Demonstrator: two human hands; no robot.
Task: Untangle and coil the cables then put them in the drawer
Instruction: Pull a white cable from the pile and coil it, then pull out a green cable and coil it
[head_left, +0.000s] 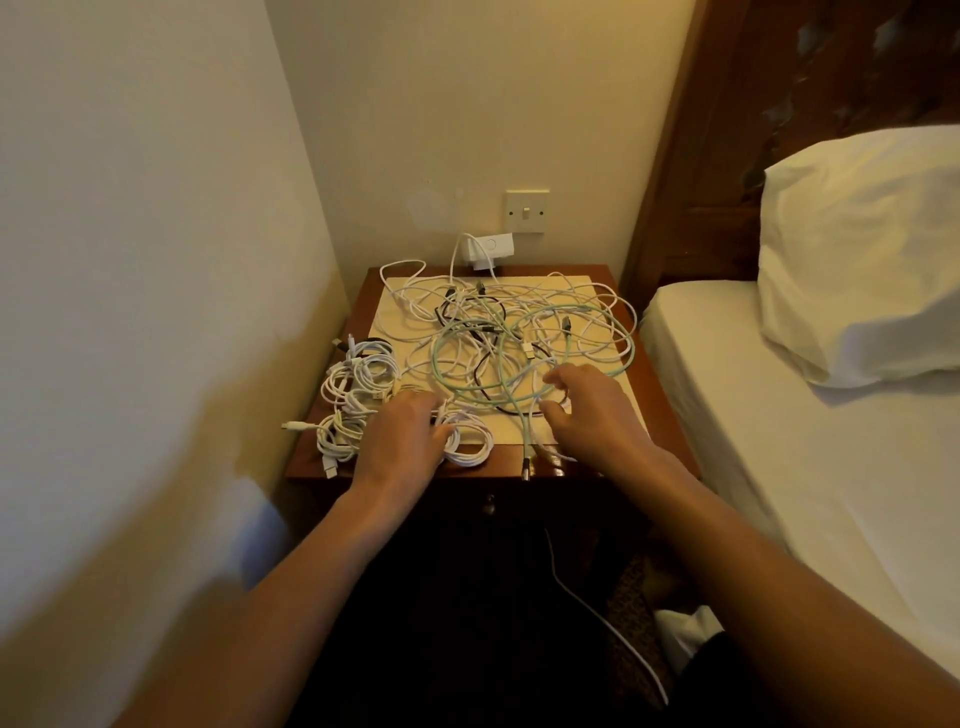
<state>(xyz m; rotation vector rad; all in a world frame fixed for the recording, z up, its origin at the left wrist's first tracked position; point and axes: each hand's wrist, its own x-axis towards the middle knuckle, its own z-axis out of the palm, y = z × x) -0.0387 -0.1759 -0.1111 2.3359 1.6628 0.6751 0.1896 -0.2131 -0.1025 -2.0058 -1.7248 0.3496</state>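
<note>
On the tabletop (504, 460), a wooden bedside stand wedged into the room's corner, a cream mat (561, 283) carries a loose tangle (509, 338) of white, black and mint strands that spreads over most of it. A green cable (435, 358) loops widely through the heap, and one end of it hangs off the front edge. Along the left edge, off the mat, lie several white coils (358, 379), already wound and bunched together. The left hand (402, 441) lies at the front left, fingers curled over one more white coil (470, 447) and gripping it against the wood. The right hand (592, 410) reaches into the near side of the tangle where the green cable crosses, fingers bent; whether it pinches a strand I cannot tell. Below the front edge a small knob (488, 504) shows on the dark drawer face. A white charger (491, 248) sits against the wall under a switch (527, 212). To the right is a bed (779, 415) with a pillow (857, 249).
</note>
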